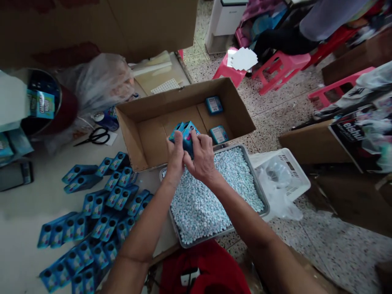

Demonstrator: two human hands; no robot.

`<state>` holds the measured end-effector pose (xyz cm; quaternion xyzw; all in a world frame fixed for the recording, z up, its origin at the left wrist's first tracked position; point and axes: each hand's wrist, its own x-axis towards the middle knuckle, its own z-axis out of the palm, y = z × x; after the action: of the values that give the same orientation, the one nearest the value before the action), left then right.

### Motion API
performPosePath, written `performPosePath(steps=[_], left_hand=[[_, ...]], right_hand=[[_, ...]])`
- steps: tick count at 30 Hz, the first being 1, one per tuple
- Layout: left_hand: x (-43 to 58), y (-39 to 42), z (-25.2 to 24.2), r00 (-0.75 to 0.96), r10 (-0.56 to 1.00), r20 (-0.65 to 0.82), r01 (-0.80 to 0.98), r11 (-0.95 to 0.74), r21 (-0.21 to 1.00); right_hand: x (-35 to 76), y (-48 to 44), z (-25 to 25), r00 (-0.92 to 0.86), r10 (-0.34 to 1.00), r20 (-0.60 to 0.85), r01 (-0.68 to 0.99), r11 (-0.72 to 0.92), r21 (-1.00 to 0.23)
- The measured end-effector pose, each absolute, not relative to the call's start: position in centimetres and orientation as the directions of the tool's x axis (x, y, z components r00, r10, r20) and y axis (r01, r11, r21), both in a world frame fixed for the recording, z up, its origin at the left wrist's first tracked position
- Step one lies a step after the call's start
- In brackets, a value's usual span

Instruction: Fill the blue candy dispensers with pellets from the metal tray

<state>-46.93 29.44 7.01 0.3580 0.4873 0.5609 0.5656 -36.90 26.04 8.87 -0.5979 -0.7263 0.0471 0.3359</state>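
Both my hands meet over the near edge of a long cardboard box [147, 139], holding small blue packs [187, 141] between them. My left hand [175, 159] wraps the packs from the left with its thumb up. My right hand [200, 157] grips them from the right, its index finger on the printed face. Two more blue packs, one at the back [214, 105] and one nearer [218, 134], lie at the right end of the box. Below my hands sits a metal tray [266, 204] heaped with small pale blue and white pellets [208, 204].
Many blue packs [101, 224] with holes on top stand in groups at left. Black scissors [94, 136], a can [105, 119] and a dark red pot [65, 106] are behind them. A white basket [301, 179] and pink stools [283, 67] are right; a person [324, 20] sits beyond.
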Motion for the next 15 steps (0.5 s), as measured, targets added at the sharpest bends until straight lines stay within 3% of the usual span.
performPosePath(steps=[5, 10, 13, 15], left_hand=[[-45.9, 27.2, 8.8, -0.155, 0.956, -0.248, -0.471, 0.149, 0.869], [-46.9, 27.0, 10.6, -0.173, 0.958, -0.228, -0.343, 0.158, 0.926], [-49.5, 26.3, 10.4, -0.208, 0.970, -0.127, -0.240, 0.075, 0.968], [-52.2, 24.6, 9.6, -0.208, 0.972, -0.104, -0.189, 0.065, 0.980]], right_hand=[[-37.0, 23.0, 9.1, -0.108, 0.941, 0.320, 0.794, 0.276, -0.542], [-33.5, 22.1, 10.9, -0.221, 0.926, 0.305, 0.600, 0.376, -0.706], [-29.5, 20.4, 10.6, -0.173, 0.958, 0.228, 0.536, 0.286, -0.795], [-27.4, 18.9, 8.8, -0.120, 0.976, 0.181, 0.584, 0.217, -0.783]])
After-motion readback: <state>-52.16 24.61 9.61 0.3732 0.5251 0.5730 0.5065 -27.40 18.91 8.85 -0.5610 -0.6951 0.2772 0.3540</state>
